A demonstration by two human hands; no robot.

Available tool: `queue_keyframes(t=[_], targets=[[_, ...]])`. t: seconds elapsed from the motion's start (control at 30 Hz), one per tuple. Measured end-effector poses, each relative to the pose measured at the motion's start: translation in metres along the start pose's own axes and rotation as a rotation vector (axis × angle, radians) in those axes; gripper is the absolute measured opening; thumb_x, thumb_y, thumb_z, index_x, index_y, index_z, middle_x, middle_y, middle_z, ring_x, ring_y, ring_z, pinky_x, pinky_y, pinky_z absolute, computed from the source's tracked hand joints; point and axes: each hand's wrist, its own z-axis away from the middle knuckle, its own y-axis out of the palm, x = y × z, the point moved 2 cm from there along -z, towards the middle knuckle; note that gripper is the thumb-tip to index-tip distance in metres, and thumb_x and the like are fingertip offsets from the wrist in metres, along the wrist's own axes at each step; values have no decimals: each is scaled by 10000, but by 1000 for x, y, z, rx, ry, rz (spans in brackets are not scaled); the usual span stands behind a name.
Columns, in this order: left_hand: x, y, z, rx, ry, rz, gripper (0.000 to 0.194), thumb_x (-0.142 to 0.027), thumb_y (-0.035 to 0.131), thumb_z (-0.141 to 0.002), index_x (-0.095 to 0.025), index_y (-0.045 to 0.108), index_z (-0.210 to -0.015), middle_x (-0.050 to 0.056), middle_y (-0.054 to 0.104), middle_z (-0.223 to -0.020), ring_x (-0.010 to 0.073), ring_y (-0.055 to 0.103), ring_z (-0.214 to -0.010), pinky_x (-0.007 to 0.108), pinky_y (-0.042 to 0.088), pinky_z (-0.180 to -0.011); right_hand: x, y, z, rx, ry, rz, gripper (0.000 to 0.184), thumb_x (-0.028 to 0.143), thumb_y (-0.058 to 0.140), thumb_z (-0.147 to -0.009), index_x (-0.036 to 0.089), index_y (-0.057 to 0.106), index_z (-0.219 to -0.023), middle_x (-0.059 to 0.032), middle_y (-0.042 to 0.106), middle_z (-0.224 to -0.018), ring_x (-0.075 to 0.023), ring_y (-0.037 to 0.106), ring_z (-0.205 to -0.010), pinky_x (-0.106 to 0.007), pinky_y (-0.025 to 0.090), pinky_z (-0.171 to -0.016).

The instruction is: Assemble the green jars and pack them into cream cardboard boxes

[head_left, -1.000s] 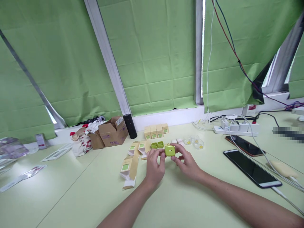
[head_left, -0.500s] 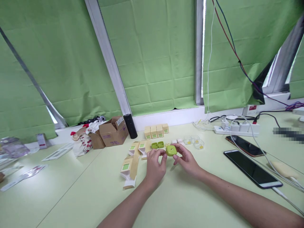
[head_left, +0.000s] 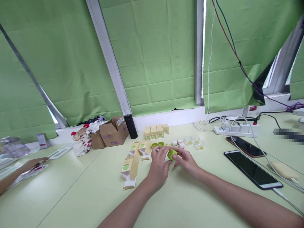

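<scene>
A small glossy green plastic case (head_left: 172,154) with rounded corners is tilted just above the table, between my two hands. My right hand (head_left: 186,161) grips it from the right, thumb on the near face and fingers behind. My left hand (head_left: 158,165) closes in from the left, with its fingertips and thumb against the case's left side. Two open green containers (head_left: 157,144) stand just behind my left fingers. Small yellowish pieces (head_left: 167,145) lie beside them, partly hidden. White and pinkish rounded pieces (head_left: 180,143) and clear round containers (head_left: 194,141) with yellow spots sit behind my right hand.
Unfolded cardboard packs (head_left: 130,167) lie to the left, with small upright boxes (head_left: 156,131) farther back. A carton (head_left: 114,132) and black cylinder (head_left: 130,126) stand behind. Phones (head_left: 251,168), cables and a power strip (head_left: 237,129) occupy the right. Another person's hand (head_left: 33,163) reaches in at far left.
The green case has turned from showing its flat top to a tilted side view, slightly lower. My left hand has moved right. Another person's arm has appeared at far left.
</scene>
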Motion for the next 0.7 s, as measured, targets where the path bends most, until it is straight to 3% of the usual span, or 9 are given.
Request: queue_keyframes(t=[0.13, 0.27, 0.43, 0.57, 0.7], targets=[[-3, -2, -1, 36, 29, -11, 501, -110, 516, -988, -319, 565, -1442, 107, 607, -1405, 316, 441, -1361, 592, 457, -1110, -6, 1, -1, 1, 1, 23, 520, 580, 760, -852, 220, 714, -1223, -107, 689, -1193, -232, 671, -949, -323, 622, -619], [3, -2, -3, -31, -96, 74, 446, -127, 592, -953, -308, 609, -1360, 104, 628, -1347, 309, 472, -1359, 558, 458, -1111, -13, -3, -3, -22, 11, 95, 506, 580, 644, -940, 211, 649, -1286, -102, 712, -1081, -267, 682, -1014, -351, 615, -649], [28, 2, -6, -229, -400, 303, 408, -166, 661, -889, -265, 618, -1283, 100, 644, -1310, 277, 596, -1249, 459, 463, -1025, -16, -8, -2, 10, -98, 676, 244, 302, 541, -1005, 231, 684, -1190, -106, 730, -1184, -304, 623, -1157, -499, 541, -949], [48, 6, -9, -298, -565, 481, 419, -182, 735, -798, -228, 647, -1204, 107, 706, -1289, 272, 642, -1194, 370, 443, -898, -20, -4, -3, 134, -185, 1023, 340, 118, 487, -974, 192, 689, -1237, -130, 700, -1305, -317, 560, -1216, -500, 459, -1034], [59, 8, -11, -347, -622, 598, 463, -222, 792, -734, -211, 656, -1176, 118, 732, -1253, 278, 658, -1184, 338, 438, -832, -25, 1, -13, 169, -165, 1198, 392, 110, 480, -981, 191, 657, -1320, -133, 620, -1454, -327, 519, -1231, -484, 432, -1010]])
